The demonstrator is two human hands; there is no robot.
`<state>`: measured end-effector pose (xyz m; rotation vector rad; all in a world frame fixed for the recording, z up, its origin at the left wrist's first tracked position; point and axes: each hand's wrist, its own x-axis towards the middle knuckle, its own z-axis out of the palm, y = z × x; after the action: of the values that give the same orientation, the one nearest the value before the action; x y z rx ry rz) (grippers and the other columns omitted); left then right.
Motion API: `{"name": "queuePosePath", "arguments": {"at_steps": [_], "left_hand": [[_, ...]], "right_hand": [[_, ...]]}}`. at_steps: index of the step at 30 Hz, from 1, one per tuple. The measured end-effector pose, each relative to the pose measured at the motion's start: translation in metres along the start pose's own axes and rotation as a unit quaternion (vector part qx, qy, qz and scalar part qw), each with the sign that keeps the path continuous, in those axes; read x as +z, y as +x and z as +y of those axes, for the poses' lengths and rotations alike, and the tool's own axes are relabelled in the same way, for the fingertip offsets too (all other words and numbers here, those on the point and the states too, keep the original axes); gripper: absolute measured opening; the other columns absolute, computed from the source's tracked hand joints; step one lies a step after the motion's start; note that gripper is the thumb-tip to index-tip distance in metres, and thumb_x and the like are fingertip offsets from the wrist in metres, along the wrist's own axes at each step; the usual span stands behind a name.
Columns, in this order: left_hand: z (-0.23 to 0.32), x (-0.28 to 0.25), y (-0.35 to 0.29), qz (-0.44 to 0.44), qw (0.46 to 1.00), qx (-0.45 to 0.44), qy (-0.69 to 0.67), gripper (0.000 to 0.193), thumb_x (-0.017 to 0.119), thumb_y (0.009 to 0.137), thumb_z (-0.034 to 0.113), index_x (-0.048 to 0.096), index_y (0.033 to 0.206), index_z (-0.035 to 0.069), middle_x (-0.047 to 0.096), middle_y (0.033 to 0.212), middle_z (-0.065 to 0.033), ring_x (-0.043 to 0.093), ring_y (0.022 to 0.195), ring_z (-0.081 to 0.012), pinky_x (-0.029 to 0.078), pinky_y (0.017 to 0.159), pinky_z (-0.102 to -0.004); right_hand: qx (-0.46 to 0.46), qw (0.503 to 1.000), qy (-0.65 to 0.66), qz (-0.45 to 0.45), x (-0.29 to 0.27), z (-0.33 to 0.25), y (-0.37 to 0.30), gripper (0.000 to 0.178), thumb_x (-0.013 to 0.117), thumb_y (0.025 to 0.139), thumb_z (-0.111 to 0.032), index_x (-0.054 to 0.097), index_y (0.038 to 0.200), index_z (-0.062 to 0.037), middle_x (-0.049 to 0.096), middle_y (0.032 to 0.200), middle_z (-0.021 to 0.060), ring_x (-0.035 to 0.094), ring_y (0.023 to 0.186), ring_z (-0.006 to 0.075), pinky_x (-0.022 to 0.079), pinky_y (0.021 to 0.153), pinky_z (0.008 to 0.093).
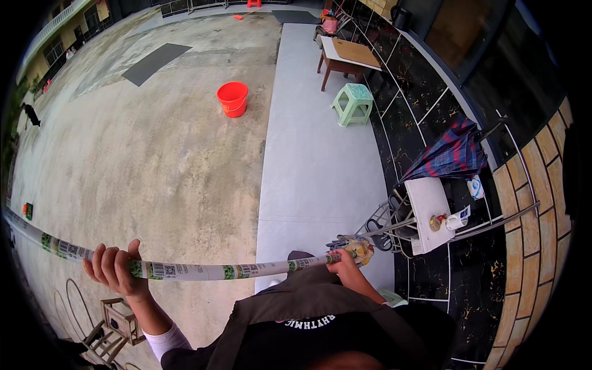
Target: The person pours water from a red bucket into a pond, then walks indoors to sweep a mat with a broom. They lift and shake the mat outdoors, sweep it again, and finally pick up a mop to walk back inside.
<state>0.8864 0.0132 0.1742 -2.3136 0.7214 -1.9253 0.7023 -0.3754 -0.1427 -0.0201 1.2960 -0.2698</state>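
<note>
A long white tube (203, 272), banded with green printed labels, stretches across in front of me from the far left edge to near my body's right side. My left hand (116, 271) is closed around it on the left, arm held out. Close to its right end, my right hand (345, 264) grips it too. Just beyond that hand is a ragged yellow and grey bundle (359, 248), whose kind I cannot make out; whether it joins the tube is unclear. Part of the tube lies hidden behind my fingers.
Ahead on the concrete stands a red bucket (232, 99). Along the dark tiled wall are a pale green stool (353, 103), a wooden table (351, 54), a plaid umbrella (449, 153) and a white-topped folding chair (428, 213). At lower left is a wooden frame (121, 320).
</note>
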Motion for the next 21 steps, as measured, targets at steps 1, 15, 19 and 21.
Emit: {"name": "queuePosePath", "arguments": {"at_steps": [1, 15, 19, 21], "left_hand": [[0.010, 0.028, 0.010, 0.001, 1.000, 0.000, -0.008, 0.026, 0.067, 0.067, 0.024, 0.046, 0.068, 0.010, 0.051, 0.070, -0.0016, 0.052, 0.083, -0.0214, 0.031, 0.089, -0.0421], [0.113, 0.372, 0.140, 0.025, 0.999, 0.016, 0.044, 0.023, 0.068, 0.066, 0.015, 0.046, 0.067, 0.010, 0.051, 0.069, -0.0021, 0.053, 0.079, -0.0209, 0.033, 0.087, -0.0411], [0.133, 0.484, 0.146, 0.038, 0.997, -0.020, 0.064, 0.022, 0.068, 0.065, 0.008, 0.046, 0.067, 0.010, 0.052, 0.071, -0.0031, 0.053, 0.078, -0.0205, 0.035, 0.085, -0.0393], [0.148, 0.545, 0.153, 0.037, 0.997, -0.030, 0.067, 0.022, 0.068, 0.064, 0.005, 0.046, 0.067, 0.010, 0.052, 0.071, -0.0029, 0.053, 0.077, -0.0197, 0.035, 0.085, -0.0387]], "right_hand": [[-0.001, 1.000, -0.003, 0.001, 0.022, -0.014, 0.009, 0.014, 0.042, 0.071, -0.008, 0.040, 0.057, -0.0054, 0.046, 0.054, 0.0039, 0.047, 0.051, 0.0182, 0.047, 0.053, 0.0335], [0.039, 0.999, -0.011, -0.026, 0.367, -0.171, 0.148, 0.010, 0.047, 0.071, -0.006, 0.043, 0.061, -0.0044, 0.048, 0.057, 0.0049, 0.049, 0.052, 0.0183, 0.047, 0.059, 0.0334], [0.028, 0.999, -0.018, -0.036, 0.474, -0.214, 0.180, 0.010, 0.047, 0.070, -0.005, 0.043, 0.060, -0.0047, 0.048, 0.057, 0.0045, 0.049, 0.053, 0.0180, 0.046, 0.062, 0.0335], [0.027, 0.999, -0.017, -0.032, 0.522, -0.234, 0.203, 0.011, 0.046, 0.070, -0.005, 0.044, 0.060, -0.0048, 0.048, 0.057, 0.0048, 0.049, 0.052, 0.0183, 0.046, 0.063, 0.0338]]}}
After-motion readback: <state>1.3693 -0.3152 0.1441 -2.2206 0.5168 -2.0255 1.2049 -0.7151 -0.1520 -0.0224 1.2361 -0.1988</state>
